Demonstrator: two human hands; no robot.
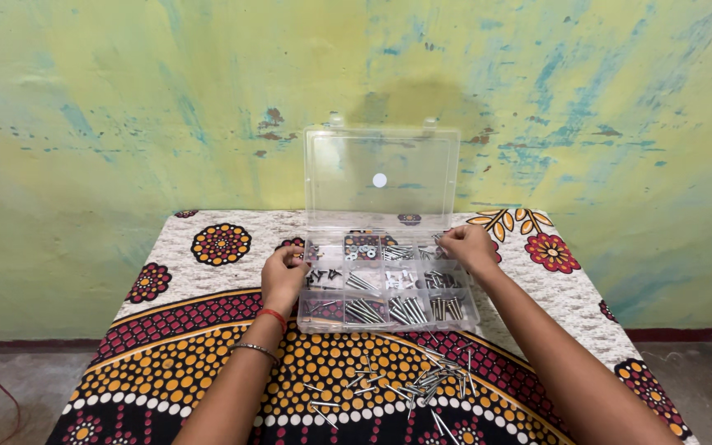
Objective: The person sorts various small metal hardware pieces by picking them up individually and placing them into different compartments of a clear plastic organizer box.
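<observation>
A clear plastic organizer box (pixel 385 324) lies on the patterned table, its lid (pixel 381 177) standing upright against the wall. Its compartments hold screws, nails, washers and small dark fasteners. My left hand (pixel 283 276) rests at the box's left edge, fingers curled by the left compartments; whether it holds a piece is hidden. My right hand (pixel 466 245) reaches over the far right compartment, fingertips pinched together, and anything between them is too small to see. A loose pile of nails and screws (pixel 422 383) lies on the cloth in front of the box.
The table is covered with a cloth (pixel 199 346) of orange, red and black dots and flowers. A worn yellow-green wall (pixel 125 107) stands right behind it. Bare floor (pixel 10 387) shows at the left and right.
</observation>
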